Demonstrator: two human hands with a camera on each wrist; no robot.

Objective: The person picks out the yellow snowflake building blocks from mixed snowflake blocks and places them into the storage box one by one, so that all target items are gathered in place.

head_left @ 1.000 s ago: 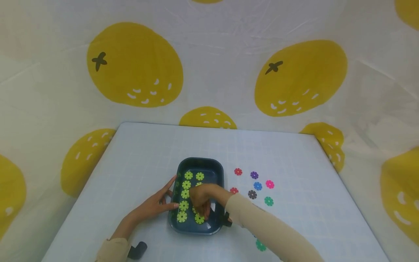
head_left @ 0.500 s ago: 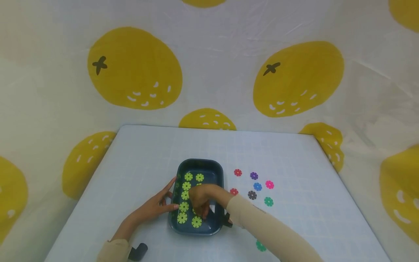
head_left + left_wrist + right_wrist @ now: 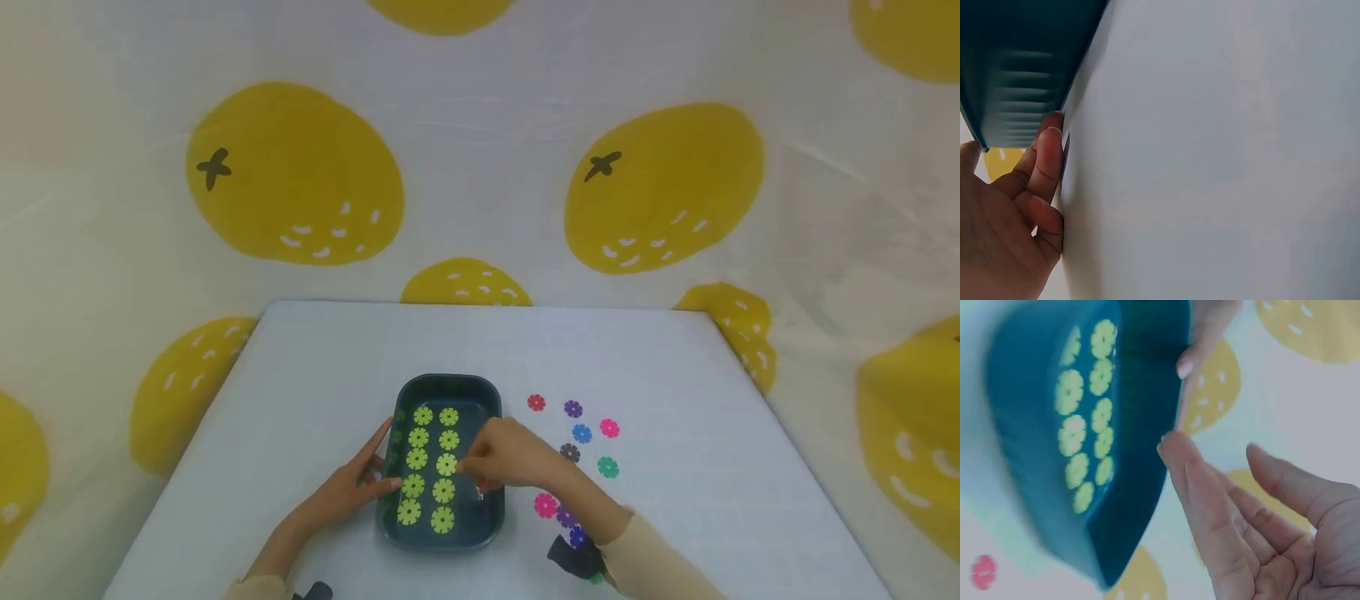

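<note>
A dark teal tray (image 3: 480, 529) stands on the white table in the head view. Yellow-green notched flower discs (image 3: 446, 464) lie flat inside it in two columns, side by side. My left hand (image 3: 348, 492) is at the tray's left side, thumb and index finger touching the rim. In the left wrist view, the other fingers (image 3: 1047, 162) rest low beside the tray's outer wall. My right hand (image 3: 513, 454) is over the tray's right edge, bent at the wrist. The right wrist view shows its thumb and fingers (image 3: 1191, 487) apart, with nothing between them.
Right of the tray lie loose flower discs: red (image 3: 536, 402), purple (image 3: 573, 409), blue (image 3: 581, 433), black (image 3: 570, 452) and green (image 3: 607, 467). More, including a pink disc (image 3: 546, 505), lie near my right forearm. A patterned cloth (image 3: 480, 167) hangs behind the table.
My right hand has let go of the nearest disc in the right column and moved right, uncovering that column. My left hand stays at the tray. The head view has tilted slightly up.
</note>
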